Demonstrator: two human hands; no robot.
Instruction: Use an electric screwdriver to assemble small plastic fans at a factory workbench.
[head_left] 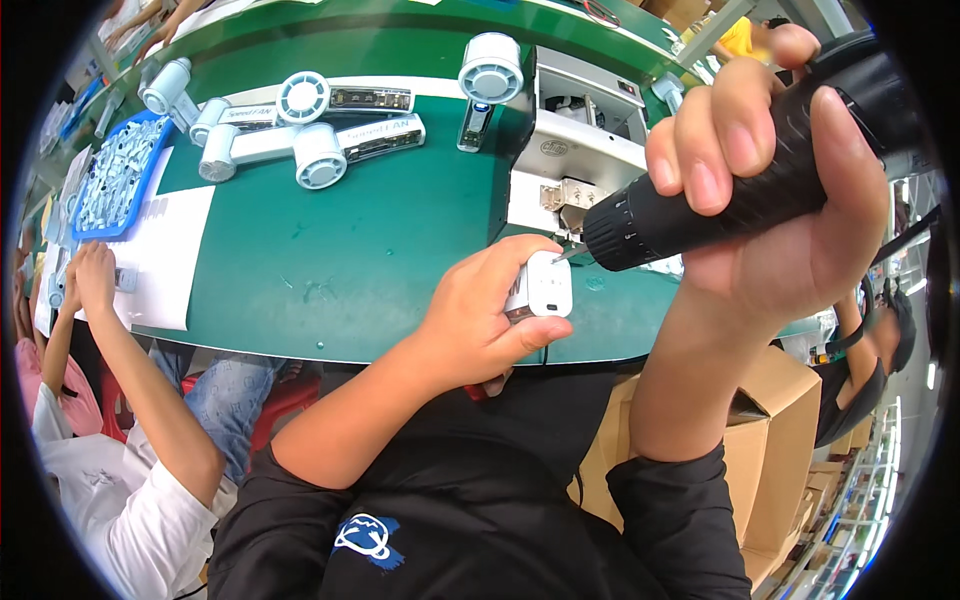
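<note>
My left hand (465, 315) is closed around what looks like the handle of a handheld fan (549, 285), its white rounded end face turned up. A small dark slot shows in that face; the rest of the fan is hidden below the hand. In my right hand (790, 210) is a black electric screwdriver (640, 222), fingers wrapped round its body. It slants down to the left, and its thin bit meets the upper edge of the white end face. Just behind the bit stands a grey metal screw feeder (580, 150).
Several pale blue handheld fans (303, 97) lie on the green bench (300, 260); another fan (490, 70) stands beside the feeder. At far left, a blue tray (128, 220) holds many small parts near a co-worker's hands (93, 275). Below right is an open cardboard box (770, 440).
</note>
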